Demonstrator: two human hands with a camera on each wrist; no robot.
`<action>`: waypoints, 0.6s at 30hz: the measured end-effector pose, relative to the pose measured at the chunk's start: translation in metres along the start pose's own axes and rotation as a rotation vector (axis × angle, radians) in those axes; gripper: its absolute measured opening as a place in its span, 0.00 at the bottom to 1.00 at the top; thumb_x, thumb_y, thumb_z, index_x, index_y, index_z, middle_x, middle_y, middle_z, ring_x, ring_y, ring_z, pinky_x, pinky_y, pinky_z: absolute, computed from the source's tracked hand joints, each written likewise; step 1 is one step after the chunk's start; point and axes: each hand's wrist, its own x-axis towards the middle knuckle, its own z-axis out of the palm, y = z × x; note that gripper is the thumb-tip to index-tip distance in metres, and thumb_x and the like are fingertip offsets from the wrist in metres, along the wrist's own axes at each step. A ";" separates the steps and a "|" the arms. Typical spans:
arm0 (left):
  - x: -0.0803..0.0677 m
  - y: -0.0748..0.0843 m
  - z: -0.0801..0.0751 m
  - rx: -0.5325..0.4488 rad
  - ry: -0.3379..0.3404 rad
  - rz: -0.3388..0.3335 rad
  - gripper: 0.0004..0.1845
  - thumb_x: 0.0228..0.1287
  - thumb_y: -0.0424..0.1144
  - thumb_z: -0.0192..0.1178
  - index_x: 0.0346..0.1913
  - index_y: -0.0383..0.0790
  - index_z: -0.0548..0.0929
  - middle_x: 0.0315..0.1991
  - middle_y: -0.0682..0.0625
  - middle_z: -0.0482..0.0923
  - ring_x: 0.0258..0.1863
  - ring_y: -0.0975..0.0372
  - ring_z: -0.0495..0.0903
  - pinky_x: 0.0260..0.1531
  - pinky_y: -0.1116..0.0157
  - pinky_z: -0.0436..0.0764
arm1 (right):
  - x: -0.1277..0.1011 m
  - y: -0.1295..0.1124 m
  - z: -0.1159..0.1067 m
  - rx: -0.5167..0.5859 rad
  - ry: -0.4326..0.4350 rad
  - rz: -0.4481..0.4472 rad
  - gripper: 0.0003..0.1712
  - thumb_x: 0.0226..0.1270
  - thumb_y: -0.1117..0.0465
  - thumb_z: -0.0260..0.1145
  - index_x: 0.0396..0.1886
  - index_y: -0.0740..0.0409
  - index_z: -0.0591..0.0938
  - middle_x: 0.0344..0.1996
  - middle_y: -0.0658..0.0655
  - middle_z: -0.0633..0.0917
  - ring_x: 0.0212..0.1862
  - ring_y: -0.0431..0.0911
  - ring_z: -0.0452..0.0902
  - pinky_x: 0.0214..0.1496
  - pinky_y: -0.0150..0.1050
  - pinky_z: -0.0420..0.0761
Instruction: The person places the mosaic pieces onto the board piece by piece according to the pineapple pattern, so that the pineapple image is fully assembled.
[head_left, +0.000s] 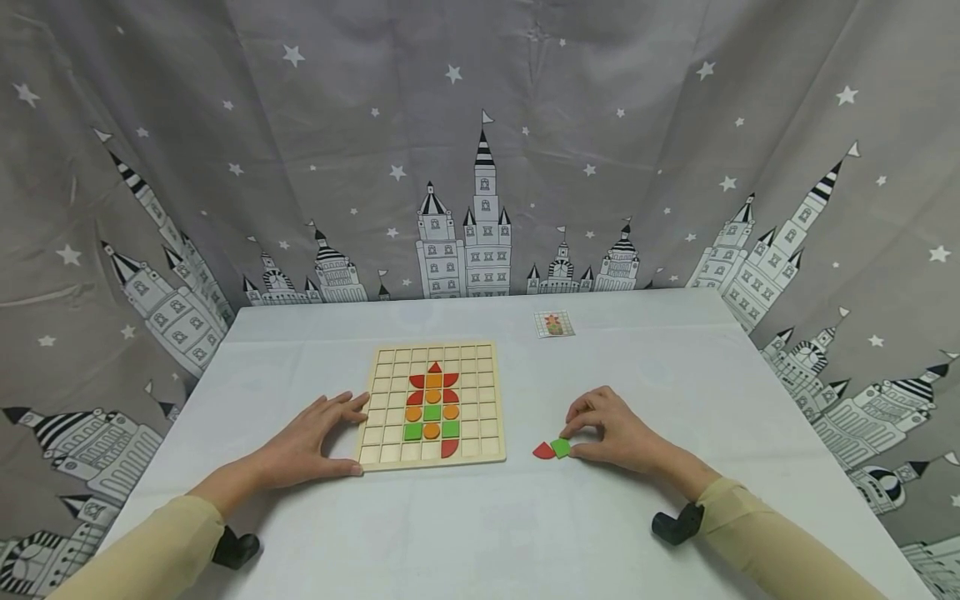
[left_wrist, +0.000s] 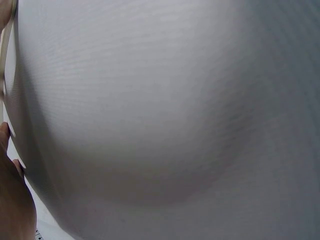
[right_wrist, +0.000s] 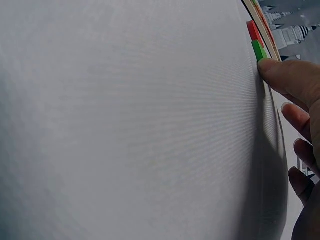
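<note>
1. Head view: a wooden grid board lies near the middle of the white table, already carrying a figure of red, orange and green pieces down its central columns; most outer cells are bare. The left hand rests flat with fingers spread against the board's left edge. The right hand pinches a green square lying on the table, touching a red quarter piece; these two seem the last loose pieces. A small pattern card sits toward the far edge. Open table lies between pieces and board.
2. Left wrist view: mostly bare tabletop; the grip cannot be told.
3. Right wrist view: a fingertip presses the green square, the red piece beyond it.
</note>
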 end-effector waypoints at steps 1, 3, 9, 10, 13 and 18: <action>0.000 0.000 0.000 0.001 -0.004 -0.004 0.45 0.48 0.72 0.71 0.65 0.50 0.76 0.80 0.53 0.59 0.79 0.46 0.52 0.78 0.43 0.44 | 0.000 0.000 0.000 -0.005 -0.002 0.002 0.13 0.57 0.57 0.80 0.38 0.34 0.90 0.47 0.38 0.78 0.58 0.43 0.64 0.59 0.50 0.73; 0.000 0.000 0.000 0.003 -0.008 -0.008 0.45 0.48 0.72 0.71 0.65 0.50 0.76 0.80 0.53 0.58 0.79 0.46 0.52 0.78 0.43 0.44 | 0.001 0.000 -0.001 -0.010 -0.010 0.007 0.13 0.56 0.57 0.80 0.38 0.33 0.90 0.47 0.38 0.78 0.58 0.43 0.64 0.60 0.50 0.72; 0.000 0.000 -0.001 0.008 -0.017 -0.016 0.46 0.48 0.73 0.71 0.66 0.50 0.76 0.80 0.53 0.58 0.79 0.46 0.51 0.79 0.44 0.44 | 0.003 0.001 -0.002 0.000 -0.045 0.021 0.14 0.56 0.56 0.80 0.38 0.32 0.89 0.48 0.39 0.78 0.59 0.46 0.64 0.62 0.53 0.71; 0.000 0.000 -0.001 0.009 -0.016 -0.020 0.46 0.47 0.73 0.71 0.65 0.50 0.76 0.80 0.53 0.58 0.79 0.46 0.51 0.79 0.45 0.44 | 0.003 0.001 -0.002 0.005 -0.051 0.023 0.14 0.56 0.56 0.80 0.39 0.32 0.89 0.48 0.39 0.78 0.60 0.46 0.64 0.62 0.54 0.71; 0.001 0.001 0.000 0.014 -0.010 -0.024 0.46 0.47 0.73 0.71 0.65 0.49 0.76 0.80 0.52 0.58 0.79 0.46 0.52 0.79 0.44 0.44 | 0.004 0.001 -0.002 0.019 -0.067 0.023 0.14 0.57 0.56 0.80 0.38 0.31 0.88 0.49 0.40 0.78 0.60 0.47 0.64 0.62 0.54 0.70; 0.000 0.001 0.001 0.011 0.007 -0.015 0.45 0.48 0.71 0.72 0.65 0.48 0.77 0.79 0.51 0.59 0.79 0.45 0.52 0.78 0.43 0.45 | 0.007 0.000 -0.004 0.023 -0.097 0.034 0.13 0.56 0.54 0.79 0.38 0.31 0.87 0.49 0.40 0.78 0.59 0.48 0.64 0.62 0.55 0.70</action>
